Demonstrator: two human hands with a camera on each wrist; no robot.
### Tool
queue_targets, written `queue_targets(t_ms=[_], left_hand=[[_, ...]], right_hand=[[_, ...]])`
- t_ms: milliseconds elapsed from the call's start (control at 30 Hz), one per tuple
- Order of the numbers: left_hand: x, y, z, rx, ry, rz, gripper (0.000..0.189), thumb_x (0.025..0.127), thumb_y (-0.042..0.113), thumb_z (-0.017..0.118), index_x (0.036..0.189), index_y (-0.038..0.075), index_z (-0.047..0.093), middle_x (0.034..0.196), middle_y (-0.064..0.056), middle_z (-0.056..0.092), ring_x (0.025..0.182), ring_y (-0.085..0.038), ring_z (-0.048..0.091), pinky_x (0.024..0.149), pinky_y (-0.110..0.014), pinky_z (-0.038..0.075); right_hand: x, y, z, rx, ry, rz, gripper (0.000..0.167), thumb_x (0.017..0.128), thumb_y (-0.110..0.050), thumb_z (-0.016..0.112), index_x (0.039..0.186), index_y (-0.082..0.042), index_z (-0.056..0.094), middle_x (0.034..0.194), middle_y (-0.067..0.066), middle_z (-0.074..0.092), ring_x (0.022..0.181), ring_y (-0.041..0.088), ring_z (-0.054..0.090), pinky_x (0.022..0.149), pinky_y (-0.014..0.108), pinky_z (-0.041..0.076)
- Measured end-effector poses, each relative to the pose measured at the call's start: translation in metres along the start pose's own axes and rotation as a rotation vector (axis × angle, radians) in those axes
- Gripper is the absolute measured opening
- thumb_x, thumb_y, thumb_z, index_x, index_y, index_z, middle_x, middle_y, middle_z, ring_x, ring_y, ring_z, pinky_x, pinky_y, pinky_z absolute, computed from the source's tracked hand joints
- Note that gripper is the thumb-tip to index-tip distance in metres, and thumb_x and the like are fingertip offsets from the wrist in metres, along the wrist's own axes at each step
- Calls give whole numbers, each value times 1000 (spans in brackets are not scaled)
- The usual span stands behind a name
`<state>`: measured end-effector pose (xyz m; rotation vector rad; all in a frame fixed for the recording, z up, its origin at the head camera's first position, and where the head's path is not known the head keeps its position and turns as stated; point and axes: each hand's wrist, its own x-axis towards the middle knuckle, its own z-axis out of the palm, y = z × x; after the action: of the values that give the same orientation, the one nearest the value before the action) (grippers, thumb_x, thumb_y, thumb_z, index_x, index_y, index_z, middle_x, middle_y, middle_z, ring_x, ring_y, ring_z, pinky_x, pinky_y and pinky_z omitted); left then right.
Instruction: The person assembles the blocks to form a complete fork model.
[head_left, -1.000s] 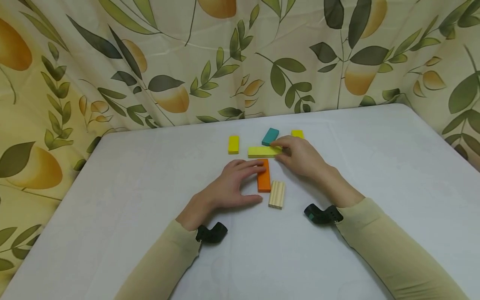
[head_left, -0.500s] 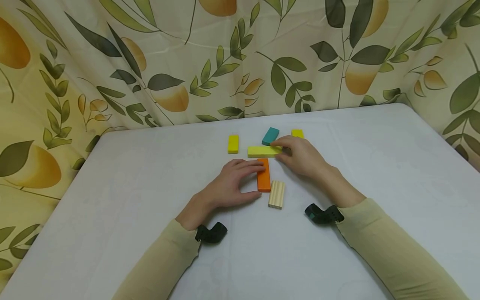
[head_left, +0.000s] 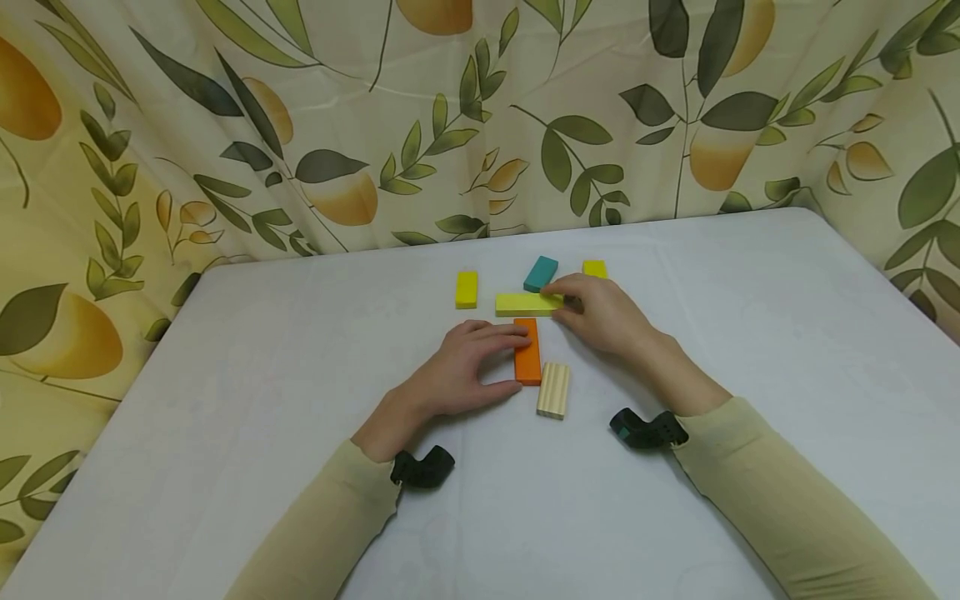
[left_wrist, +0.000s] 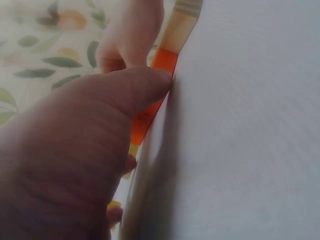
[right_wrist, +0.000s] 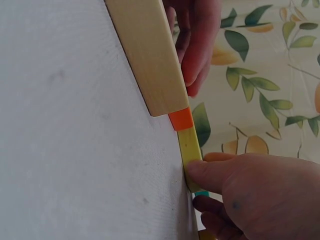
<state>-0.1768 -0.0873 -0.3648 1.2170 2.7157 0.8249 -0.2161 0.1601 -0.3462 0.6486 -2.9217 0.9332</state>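
Observation:
In the head view, an orange wooden block [head_left: 528,367] lies lengthwise in the middle of the white table. My left hand [head_left: 450,375] holds it, two fingertips over its far part and the thumb at its near left corner. Crosswise behind it lies a yellow-green block [head_left: 521,304]. My right hand [head_left: 607,312] pinches that block's right end between thumb and index finger; the right wrist view shows the thumb on the block's near side [right_wrist: 189,145]. A plain striped wood block [head_left: 553,390] lies at the orange block's near right, close beside it.
A teal block [head_left: 541,273] lies slantwise just behind the yellow-green one. One yellow block [head_left: 467,289] lies at the left and another yellow block [head_left: 595,268] sits behind my right hand, partly hidden. A fruit-and-leaf patterned curtain [head_left: 420,150] hangs beyond the table's far edge.
My left thumb has moved slightly away from me, to the orange block's near corner. The right hand and all the blocks stay where they were.

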Motion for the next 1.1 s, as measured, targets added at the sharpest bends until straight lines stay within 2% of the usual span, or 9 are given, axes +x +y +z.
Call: queue_targets(t_ms=[600, 1100], left_hand=[[1, 0, 0, 19, -6, -21, 52, 93, 32, 74, 141, 16, 61, 149, 6, 52, 132, -23, 43, 115, -43, 23], [3, 2, 0, 31, -24, -64, 53, 94, 36, 73, 143, 19, 59, 150, 7, 50, 134, -23, 42, 116, -47, 21]], right_hand=[[0, -1, 1, -9, -1, 8, 32, 96, -1, 66, 128, -1, 68, 130, 17, 65, 124, 35, 56, 106, 53, 41], [-1, -1, 1, -2, 3, -6, 32, 95, -1, 67, 127, -1, 68, 128, 17, 66, 122, 35, 57, 104, 52, 43]])
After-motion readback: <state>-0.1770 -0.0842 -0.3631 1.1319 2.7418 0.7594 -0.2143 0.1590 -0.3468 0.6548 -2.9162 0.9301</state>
